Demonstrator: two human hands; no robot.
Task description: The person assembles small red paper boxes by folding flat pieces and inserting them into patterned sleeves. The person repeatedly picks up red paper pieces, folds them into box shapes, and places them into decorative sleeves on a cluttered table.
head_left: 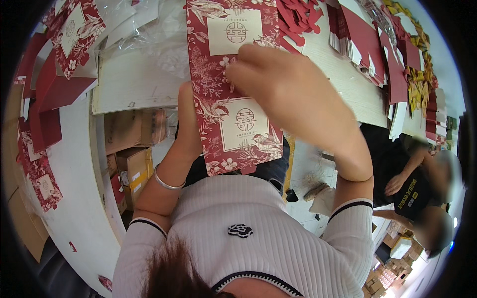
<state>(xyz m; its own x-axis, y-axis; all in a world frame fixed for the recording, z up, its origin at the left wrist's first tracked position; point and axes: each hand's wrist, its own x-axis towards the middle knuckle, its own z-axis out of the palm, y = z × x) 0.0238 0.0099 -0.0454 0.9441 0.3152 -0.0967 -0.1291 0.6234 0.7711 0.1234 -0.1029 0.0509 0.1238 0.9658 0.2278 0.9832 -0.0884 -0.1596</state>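
A long red cardboard gift-box panel (203, 149) with cream floral and bird prints and two cream square patches is in front of my body, its near end over my lap. My left hand (187, 116) grips its left edge; the thumb side shows, while the other fingers are hidden behind the panel. Over the panel's middle, between the two patches, my right hand (271, 79) has its fingers bent together and pressed close to the surface. Whatever those fingertips hold, if anything, I cannot make out.
Red ribbon-like pieces (298, 20) lie at the far right of the white table (134, 94), beside stacks of red-and-white cards (360, 39). Yellow bows (418, 89) line the right edge. Red boxes (64, 84) stand at left. Cartons (131, 164) sit underneath. Other people (417, 174) are at right.
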